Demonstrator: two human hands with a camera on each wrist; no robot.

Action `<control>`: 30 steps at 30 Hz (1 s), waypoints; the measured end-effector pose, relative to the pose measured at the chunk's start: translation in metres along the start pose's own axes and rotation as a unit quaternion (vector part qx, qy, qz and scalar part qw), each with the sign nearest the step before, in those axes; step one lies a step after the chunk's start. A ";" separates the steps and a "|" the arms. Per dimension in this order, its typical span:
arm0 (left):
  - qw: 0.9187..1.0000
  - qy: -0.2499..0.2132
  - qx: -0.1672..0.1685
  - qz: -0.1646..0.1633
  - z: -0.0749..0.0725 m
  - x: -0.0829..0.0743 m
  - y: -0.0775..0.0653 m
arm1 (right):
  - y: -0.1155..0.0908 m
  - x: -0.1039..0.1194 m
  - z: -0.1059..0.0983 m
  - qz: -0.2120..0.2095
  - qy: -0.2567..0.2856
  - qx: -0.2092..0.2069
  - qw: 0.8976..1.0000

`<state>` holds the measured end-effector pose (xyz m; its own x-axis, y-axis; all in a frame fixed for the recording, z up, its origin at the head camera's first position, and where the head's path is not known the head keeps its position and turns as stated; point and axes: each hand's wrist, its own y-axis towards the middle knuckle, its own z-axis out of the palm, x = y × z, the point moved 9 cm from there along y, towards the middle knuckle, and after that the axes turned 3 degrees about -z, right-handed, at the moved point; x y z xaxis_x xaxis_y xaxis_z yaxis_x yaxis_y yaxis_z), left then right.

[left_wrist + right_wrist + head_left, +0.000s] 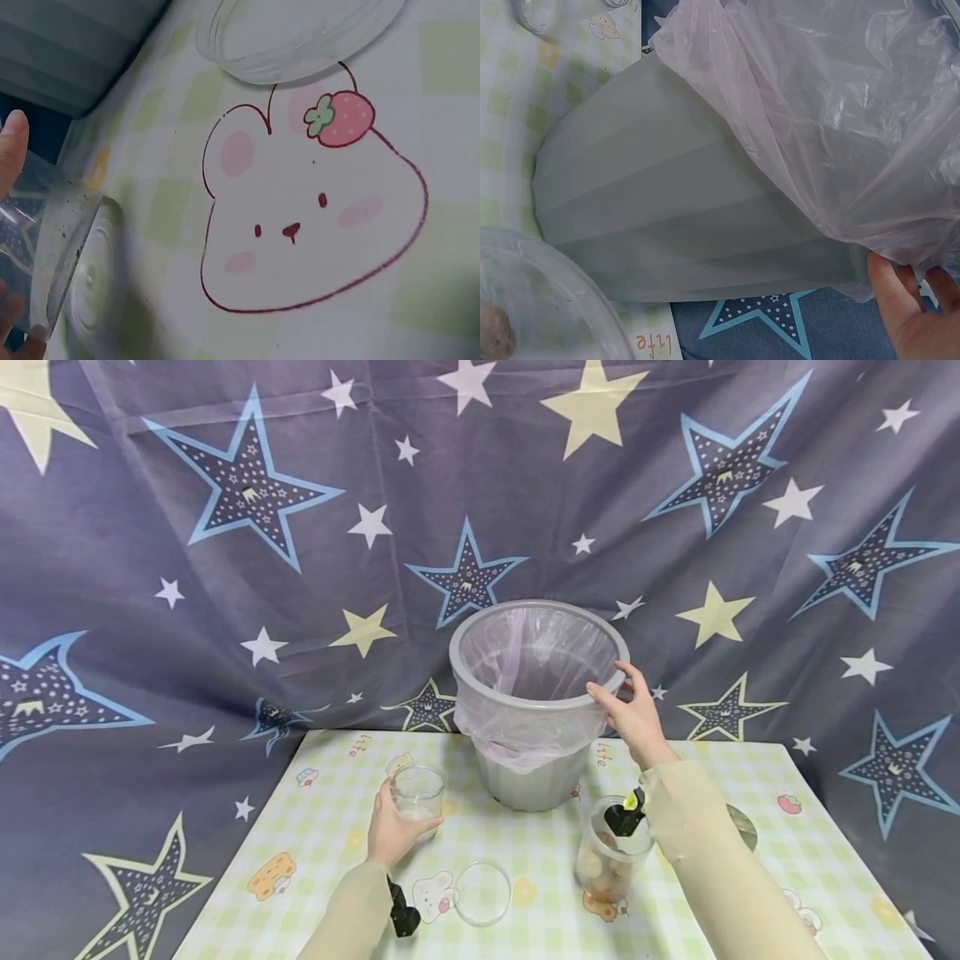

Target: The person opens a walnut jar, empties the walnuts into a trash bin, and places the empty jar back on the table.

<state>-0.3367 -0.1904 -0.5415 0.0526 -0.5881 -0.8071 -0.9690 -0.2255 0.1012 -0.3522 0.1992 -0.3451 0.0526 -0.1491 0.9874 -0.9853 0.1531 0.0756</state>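
I see left hand [396, 828] gripping clear cup [418, 783], 8 o'clock of bin [534, 783] | right hand [633, 714] pinching rim [536, 703], 4 o'clock

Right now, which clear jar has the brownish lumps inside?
The jar beside the right sleeve: lumps show through its wall. The other jar, gripped by the left hand, shows none.

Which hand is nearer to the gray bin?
Right. The right hand grips the gray bin at its rim; the left hand holds a clear jar to the bin's left, apart from it.
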 end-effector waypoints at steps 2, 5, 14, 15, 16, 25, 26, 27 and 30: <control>1.000 -0.007 0.004 -0.005 0.000 0.002 -0.001 | 0.000 0.000 0.000 0.000 -0.002 -0.001 1.000; 1.000 -0.016 0.010 -0.009 0.000 0.005 -0.001 | 0.000 0.000 -0.001 0.000 -0.005 -0.004 1.000; 0.998 -0.046 0.034 -0.018 0.002 0.013 -0.003 | 0.001 -0.002 -0.002 0.005 -0.006 -0.005 1.000; 0.998 -0.048 0.036 -0.019 0.002 0.014 -0.003 | 0.001 -0.002 -0.002 0.006 -0.005 -0.005 1.000; 0.998 -0.049 0.037 -0.018 0.002 0.015 -0.003 | 0.001 -0.003 -0.002 0.006 -0.004 -0.005 1.000; 0.997 -0.067 0.043 -0.016 -0.002 0.027 -0.005 | 0.001 -0.003 -0.001 0.003 -0.008 -0.005 1.000; 0.997 -0.064 0.044 -0.015 -0.002 0.029 -0.005 | 0.002 -0.003 -0.001 0.004 -0.009 -0.004 1.000; 0.997 -0.058 0.045 -0.012 -0.003 0.030 -0.005 | 0.002 -0.003 -0.001 0.004 -0.007 -0.004 1.000; 0.998 -0.047 0.047 -0.004 -0.004 0.031 -0.006 | 0.001 -0.003 -0.001 0.005 -0.006 -0.003 1.000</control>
<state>-0.3287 -0.2099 -0.5647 0.0424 -0.5107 -0.8587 -0.9872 -0.1540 0.0428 -0.3535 0.2007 -0.3475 0.0406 -0.1585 0.9865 -0.9847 0.1609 0.0664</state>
